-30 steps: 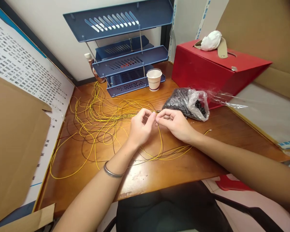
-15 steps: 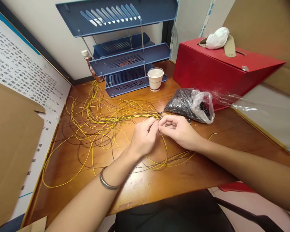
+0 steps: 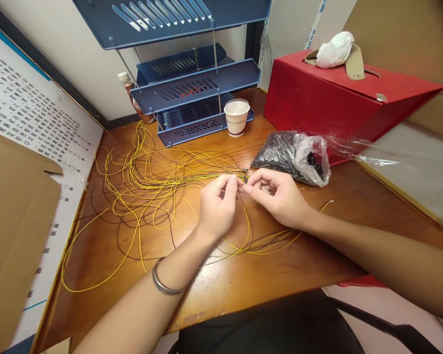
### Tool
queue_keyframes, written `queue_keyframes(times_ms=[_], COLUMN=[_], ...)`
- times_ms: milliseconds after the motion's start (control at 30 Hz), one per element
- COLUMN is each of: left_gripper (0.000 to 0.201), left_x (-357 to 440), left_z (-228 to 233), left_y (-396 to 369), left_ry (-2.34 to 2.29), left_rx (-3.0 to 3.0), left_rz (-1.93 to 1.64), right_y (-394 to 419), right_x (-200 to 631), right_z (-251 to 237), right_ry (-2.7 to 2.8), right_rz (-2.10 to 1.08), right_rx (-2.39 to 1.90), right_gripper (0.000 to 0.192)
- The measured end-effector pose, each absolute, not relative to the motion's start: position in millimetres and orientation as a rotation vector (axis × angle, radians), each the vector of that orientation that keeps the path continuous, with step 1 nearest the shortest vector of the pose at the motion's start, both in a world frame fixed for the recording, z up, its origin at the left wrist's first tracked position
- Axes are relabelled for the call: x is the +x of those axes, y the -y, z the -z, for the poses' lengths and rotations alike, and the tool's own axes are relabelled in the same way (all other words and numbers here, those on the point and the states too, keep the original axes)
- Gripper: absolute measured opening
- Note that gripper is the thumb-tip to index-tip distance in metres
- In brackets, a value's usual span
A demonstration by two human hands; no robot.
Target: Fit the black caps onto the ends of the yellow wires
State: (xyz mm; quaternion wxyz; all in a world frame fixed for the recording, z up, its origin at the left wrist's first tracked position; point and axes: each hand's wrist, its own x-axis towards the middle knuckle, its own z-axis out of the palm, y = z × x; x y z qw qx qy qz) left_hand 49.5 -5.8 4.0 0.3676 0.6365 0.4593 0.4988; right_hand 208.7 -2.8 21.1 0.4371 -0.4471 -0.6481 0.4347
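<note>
My left hand [image 3: 218,204] pinches a thin wire [image 3: 248,216] at its fingertips; yellow and dark strands hang from there to the table. Touching or nearly touching those fingertips, my right hand [image 3: 275,194] has its thumb and fingers pinched together. Whatever small piece sits between the right fingers is hidden. Just behind both hands lie the dark-tipped ends of a bundle of yellow and black wires [image 3: 203,179], which spreads out to the left. A second, thinner group of wires [image 3: 260,245] passes below the hands and under my right forearm.
Behind my right hand lies a clear plastic bag [image 3: 280,150] of small black parts. A paper cup [image 3: 237,118] stands by a blue tiered rack [image 3: 199,93], with a bottle [image 3: 127,86] behind it. A red box [image 3: 310,98] takes up the back right. Cardboard [image 3: 18,236] borders the left.
The fingertips of my hands have shifted slightly, the left thumb now pointing more upward and the right hand a little farther right. The camera view has tilted slightly.
</note>
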Motion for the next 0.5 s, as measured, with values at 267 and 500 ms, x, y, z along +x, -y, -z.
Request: queue_keyframes(times_ms=[267,500], left_gripper=[0.03,0.025], left_x=[52.3,52.3], left_z=[-5.4,-3.9], left_y=[7.0,5.8], left_ry=[-1.064,-1.001], left_rx=[1.633,1.702], left_rz=[-1.268,-1.305], right_y=[-0.1,-0.6], right_x=[211.2,209.3], right_z=[-19.2,-19.3], right_ry=[1.543,1.522], right_rz=[-1.048,-1.085], right_rx=[-1.055,-1.004], right_gripper=[0.017,0.017])
